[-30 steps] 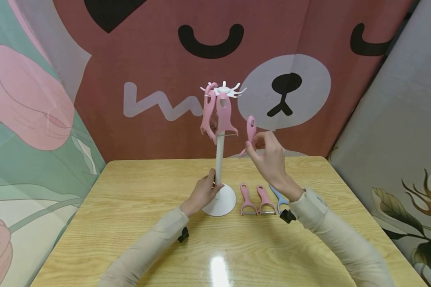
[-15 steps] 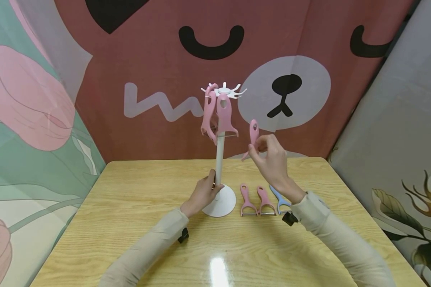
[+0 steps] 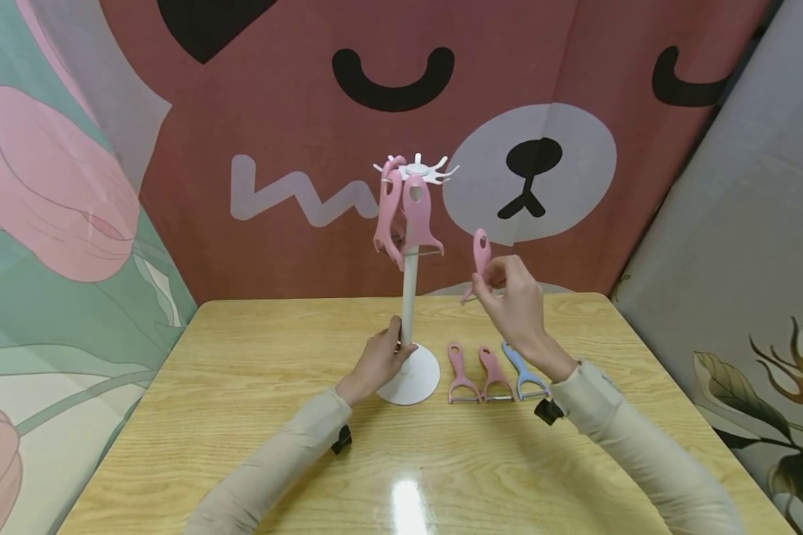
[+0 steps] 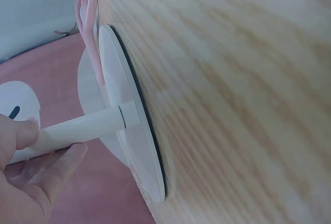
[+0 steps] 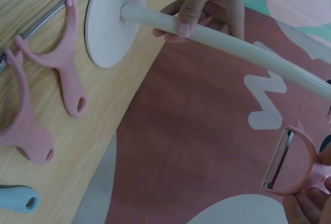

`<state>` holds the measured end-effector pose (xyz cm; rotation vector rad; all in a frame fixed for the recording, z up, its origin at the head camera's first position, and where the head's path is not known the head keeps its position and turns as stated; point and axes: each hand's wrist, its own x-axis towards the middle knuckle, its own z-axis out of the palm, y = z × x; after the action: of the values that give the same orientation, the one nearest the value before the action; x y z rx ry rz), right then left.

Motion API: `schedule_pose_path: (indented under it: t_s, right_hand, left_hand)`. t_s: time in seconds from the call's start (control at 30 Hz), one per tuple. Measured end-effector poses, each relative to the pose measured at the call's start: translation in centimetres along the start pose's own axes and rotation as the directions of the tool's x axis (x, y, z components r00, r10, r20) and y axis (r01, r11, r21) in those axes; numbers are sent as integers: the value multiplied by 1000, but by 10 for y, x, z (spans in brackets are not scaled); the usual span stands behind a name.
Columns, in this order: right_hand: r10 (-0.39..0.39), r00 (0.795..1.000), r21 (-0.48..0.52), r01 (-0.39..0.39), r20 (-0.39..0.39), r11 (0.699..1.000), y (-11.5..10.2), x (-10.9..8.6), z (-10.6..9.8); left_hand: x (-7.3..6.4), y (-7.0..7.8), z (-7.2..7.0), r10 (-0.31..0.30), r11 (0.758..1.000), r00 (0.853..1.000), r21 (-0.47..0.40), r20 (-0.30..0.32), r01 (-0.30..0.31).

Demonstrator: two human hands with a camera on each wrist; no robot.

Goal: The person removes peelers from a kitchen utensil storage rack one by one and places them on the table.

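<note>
My left hand (image 3: 376, 358) grips the white post (image 3: 409, 297) of a stand, low down above its round base (image 4: 139, 151). At the top, white hooks (image 3: 435, 172) spread outward, and several pink peelers (image 3: 416, 212) hang on the left and front ones. My right hand (image 3: 517, 301) pinches another pink peeler (image 3: 482, 249) in the air, right of the stand and apart from it. Its holed handle end points up. In the right wrist view the blade (image 5: 278, 159) of the held peeler shows, while the fingers cover part of its handle.
Right of the base, two pink peelers (image 3: 456, 364) and a blue peeler (image 3: 518, 364) lie in a row on the wooden table (image 3: 254, 416). A printed cloth (image 3: 274, 253) hangs behind the table, with more cloth at both sides.
My right hand has moved right and slightly down with the pink peeler, away from the stand. More of the blue peeler shows. The left hand has kept its hold on the post.
</note>
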<state>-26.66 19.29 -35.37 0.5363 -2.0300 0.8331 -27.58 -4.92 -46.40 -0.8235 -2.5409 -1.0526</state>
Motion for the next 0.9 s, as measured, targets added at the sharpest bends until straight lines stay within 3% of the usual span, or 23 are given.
schedule_pose_path:
  t_s: [0.9]
  right_hand:
    - [42, 997, -102, -36, 61, 994, 25, -15, -11]
  left_hand:
    - [0, -2, 0, -4, 1000, 1000, -20, 24, 4]
